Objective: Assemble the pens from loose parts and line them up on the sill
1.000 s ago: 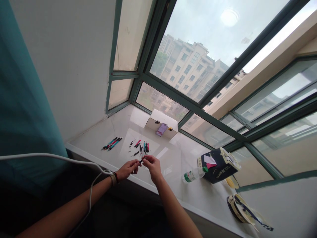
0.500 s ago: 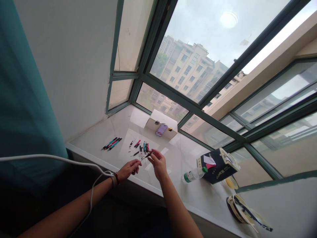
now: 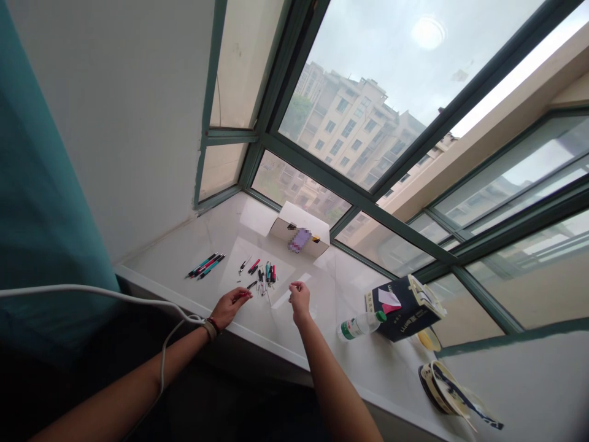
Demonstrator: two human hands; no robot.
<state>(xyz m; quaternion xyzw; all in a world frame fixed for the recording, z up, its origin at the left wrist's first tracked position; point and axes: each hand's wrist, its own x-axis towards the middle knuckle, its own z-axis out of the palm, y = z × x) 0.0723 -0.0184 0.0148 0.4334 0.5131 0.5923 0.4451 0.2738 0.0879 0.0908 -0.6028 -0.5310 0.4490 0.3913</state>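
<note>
My left hand is at the front of the white sill, fingers pinched together. A bit of red shows at its fingertips, too small to name. Just beyond lies a short black pen part. To the right, my right hand is raised with curled fingers; whatever they hold is hidden. Between and beyond the hands lies a group of pen parts: red barrels, teal barrels and thin clear or metal pieces. Farther left, several whole pens in teal, red and black lie side by side.
A white box stands against the window. At right are a green-capped water bottle, a dark blue carton and a round cream-and-black item. A white cable crosses by my left wrist.
My hands were together around a thin black pen piece and have separated. The left moved back and left toward the black part; the right moved slightly right and its fingers curled in.
</note>
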